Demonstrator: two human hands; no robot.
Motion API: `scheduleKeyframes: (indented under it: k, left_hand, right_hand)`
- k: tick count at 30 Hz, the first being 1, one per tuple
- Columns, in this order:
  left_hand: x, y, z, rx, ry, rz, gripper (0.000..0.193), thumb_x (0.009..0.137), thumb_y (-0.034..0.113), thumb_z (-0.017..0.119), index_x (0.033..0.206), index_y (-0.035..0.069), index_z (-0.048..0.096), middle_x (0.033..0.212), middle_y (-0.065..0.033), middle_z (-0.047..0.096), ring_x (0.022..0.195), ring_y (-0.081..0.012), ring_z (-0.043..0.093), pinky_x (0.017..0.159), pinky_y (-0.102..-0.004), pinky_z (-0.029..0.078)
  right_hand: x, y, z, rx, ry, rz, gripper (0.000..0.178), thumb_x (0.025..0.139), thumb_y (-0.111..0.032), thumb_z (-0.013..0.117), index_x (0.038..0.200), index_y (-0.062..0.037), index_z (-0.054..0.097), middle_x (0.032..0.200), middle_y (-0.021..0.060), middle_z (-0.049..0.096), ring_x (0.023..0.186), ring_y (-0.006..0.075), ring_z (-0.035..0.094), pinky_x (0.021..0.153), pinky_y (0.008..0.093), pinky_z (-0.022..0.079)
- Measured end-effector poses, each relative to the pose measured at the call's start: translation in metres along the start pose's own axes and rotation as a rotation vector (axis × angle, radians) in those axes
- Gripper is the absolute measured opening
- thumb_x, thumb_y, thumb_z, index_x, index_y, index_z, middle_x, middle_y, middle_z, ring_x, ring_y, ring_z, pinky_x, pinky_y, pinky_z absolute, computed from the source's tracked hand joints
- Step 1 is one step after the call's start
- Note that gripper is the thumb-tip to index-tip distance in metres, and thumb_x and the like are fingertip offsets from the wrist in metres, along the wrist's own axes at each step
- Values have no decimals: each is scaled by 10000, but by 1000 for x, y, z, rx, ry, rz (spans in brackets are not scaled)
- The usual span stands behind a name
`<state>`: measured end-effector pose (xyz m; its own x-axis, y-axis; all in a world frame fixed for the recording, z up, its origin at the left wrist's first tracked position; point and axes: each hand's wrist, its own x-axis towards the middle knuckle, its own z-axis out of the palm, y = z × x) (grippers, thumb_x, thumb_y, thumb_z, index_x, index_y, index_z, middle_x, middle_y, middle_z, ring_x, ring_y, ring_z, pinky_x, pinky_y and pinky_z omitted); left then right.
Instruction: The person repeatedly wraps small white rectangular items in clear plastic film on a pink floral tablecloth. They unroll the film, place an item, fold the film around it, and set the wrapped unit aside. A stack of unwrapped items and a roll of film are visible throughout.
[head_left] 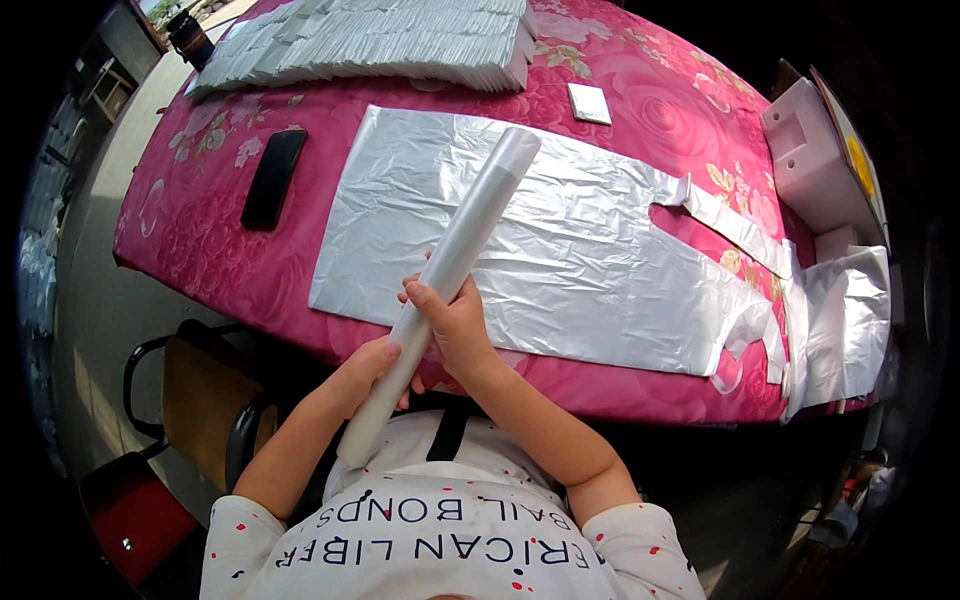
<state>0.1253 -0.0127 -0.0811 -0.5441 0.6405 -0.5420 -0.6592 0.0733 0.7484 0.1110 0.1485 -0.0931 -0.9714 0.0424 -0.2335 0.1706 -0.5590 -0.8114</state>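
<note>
A long, whitish, translucent roll of plastic film (475,210) slants up from my lap across the near edge of the table. My left hand (368,376) is wrapped round its lower part. Just above, my right hand (452,318) is closed round its middle, fingers showing on the far side. Beneath the roll's upper end lies a silvery-white plastic vest bag (590,270), spread flat and crinkled. Its cut-out handle end points right, where the handles meet a bunch of the same plastic (845,320) hanging at the table's right side. I cannot tell whether several bags are layered there.
A pink flowered tablecloth (190,240) covers the table. On it are a black phone (274,180), a small white packet (589,104), a large pile of folded white plastic (380,45) and a dark cup-like container (189,40). A white box (815,145) stands right; a chair (205,405) stands left.
</note>
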Motion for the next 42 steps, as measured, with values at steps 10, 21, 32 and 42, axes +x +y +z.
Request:
scheduleKeyframes:
  k: [10, 21, 32, 42]
  left_hand:
    - [-31, -33, -25, -66, -94, -199, 663, 799, 492, 527, 1237, 2, 443, 723, -123, 590, 526, -149, 552, 505, -267, 455]
    - [-35, -41, -27, -135, -139, -161, 603, 808, 430, 626, 1211, 38, 407, 777, -105, 594, 567, -120, 552, 540, -248, 468]
    - [-33, -46, -25, 17, -60, -243, 686, 776, 486, 627, 1226, 6, 429, 765, -97, 599, 552, -123, 556, 538, -247, 462]
    - [-68, -43, -49, 145, -122, -396, 549, 771, 269, 688, 1191, -11, 469, 897, -124, 620, 787, -152, 600, 714, -276, 490]
  right_hand:
    - [34, -72, -113, -375, 288, -377, 297, 855, -92, 572, 1120, 26, 505, 1053, 93, 573, 898, 115, 541, 794, 242, 468]
    - [55, -77, -108, -601, 38, -164, 240, 866, -202, 591, 1007, -10, 619, 880, 40, 633, 737, 100, 571, 672, 231, 465]
    - [58, -87, -100, -867, -29, -33, 191, 838, -182, 634, 854, 8, 646, 676, 4, 582, 609, 58, 496, 566, 219, 415]
    - [44, -166, -270, -970, 631, -481, 179, 878, -187, 595, 867, -11, 624, 677, -26, 541, 581, 40, 449, 517, 187, 358]
